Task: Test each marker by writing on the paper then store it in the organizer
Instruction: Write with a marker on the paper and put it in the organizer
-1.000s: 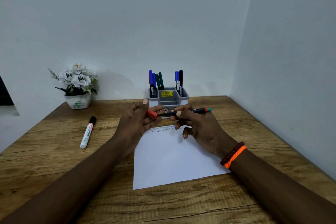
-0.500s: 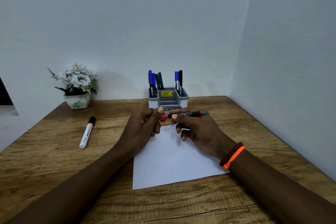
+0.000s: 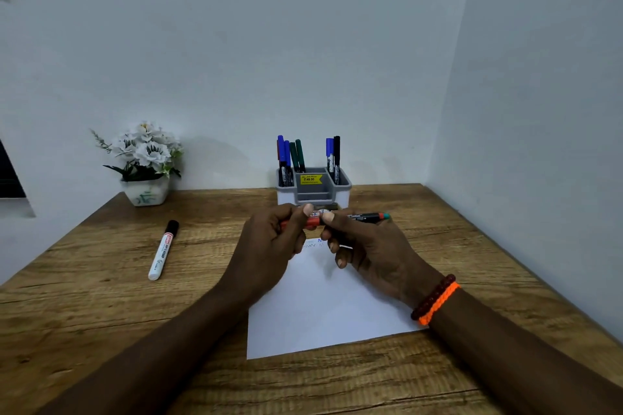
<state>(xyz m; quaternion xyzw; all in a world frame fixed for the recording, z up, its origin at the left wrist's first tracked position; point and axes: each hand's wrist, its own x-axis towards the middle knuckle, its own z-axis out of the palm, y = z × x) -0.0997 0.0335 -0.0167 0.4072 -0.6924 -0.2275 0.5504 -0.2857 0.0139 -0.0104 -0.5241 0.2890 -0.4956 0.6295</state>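
Both hands hold a red marker (image 3: 357, 217) level above the far end of the white paper (image 3: 323, 307). My left hand (image 3: 269, 246) grips its red cap end, thumb on top. My right hand (image 3: 367, 246) pinches the dark barrel, whose red and teal tail end points right. The cap sits against the barrel. Small scribbles mark the paper's top edge. Behind the hands stands the grey-and-white organizer (image 3: 313, 192), holding several blue, green and black markers upright. A white marker with a black cap (image 3: 163, 250) lies on the table to the left.
A white pot of artificial flowers (image 3: 145, 162) stands at the back left against the wall. Walls close off the wooden table (image 3: 101, 313) at the back and on the right.
My hands have drawn together: the red cap in my left hand has moved right along the marker until it meets the barrel. The marker's tail end has shifted slightly left.
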